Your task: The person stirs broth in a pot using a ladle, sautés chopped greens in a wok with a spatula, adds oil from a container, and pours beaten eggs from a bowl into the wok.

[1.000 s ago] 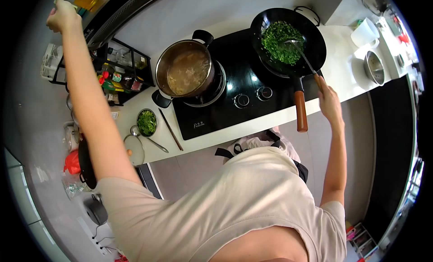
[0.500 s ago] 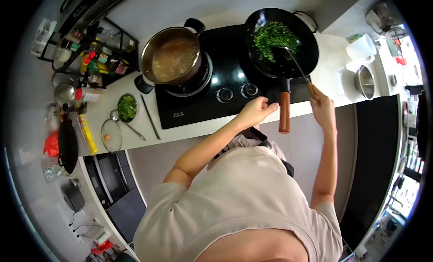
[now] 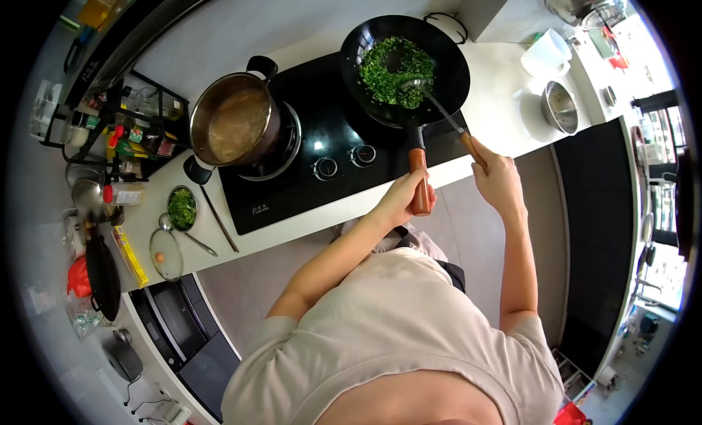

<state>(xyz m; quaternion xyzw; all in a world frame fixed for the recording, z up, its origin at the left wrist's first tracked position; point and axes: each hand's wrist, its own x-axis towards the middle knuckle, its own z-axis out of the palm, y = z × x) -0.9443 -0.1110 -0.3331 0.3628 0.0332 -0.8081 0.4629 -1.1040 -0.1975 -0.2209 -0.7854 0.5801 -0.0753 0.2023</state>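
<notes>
My left hand (image 3: 406,196) is closed around the wooden handle (image 3: 417,162) of a black wok (image 3: 452,81) on the right side of the stove. In my right hand (image 3: 500,181) is a spatula (image 3: 443,109) with a wooden grip and a metal shaft. Its metal head rests among chopped greens (image 3: 395,68) inside the wok. The greens lie spread toward the wok's left side, with a dark bare patch near their middle.
A deep pot (image 3: 235,120) of brownish liquid stands on the left burner of the black stove (image 3: 252,202). Left of it are a bowl of greens (image 3: 182,208), a ladle (image 3: 191,238), a glass lid (image 3: 167,254) and a spice rack (image 3: 157,118). A metal bowl (image 3: 559,108) and white jug (image 3: 547,54) stand right.
My left hand has taken hold of the wok's handle, which was free before. The spatula has shifted the greens, spreading them out. The whole view has swung, moving the counter things leftward.
</notes>
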